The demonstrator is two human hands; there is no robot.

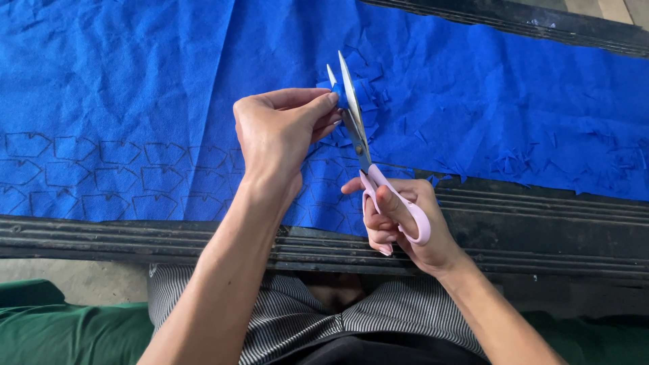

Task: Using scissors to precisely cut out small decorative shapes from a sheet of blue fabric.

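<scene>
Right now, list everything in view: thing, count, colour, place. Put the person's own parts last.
fabric sheet: one, blue, spread over the table, with drawn outlines at lower left.
fabric piece: one small, blue, pinched in the left fingertips between the open blades.
fabric scraps: many, blue, scattered on the sheet at centre and right.
scissors: one pair, pink handles and silver blades, points up, centre.
table edge: one, black and ridged, across the lower frame.
green cloth: one, bottom left corner.
striped garment: one, grey and white, bottom centre, on the lap.
left hand: holds the fabric piece.
right hand: grips the scissors handles.
</scene>
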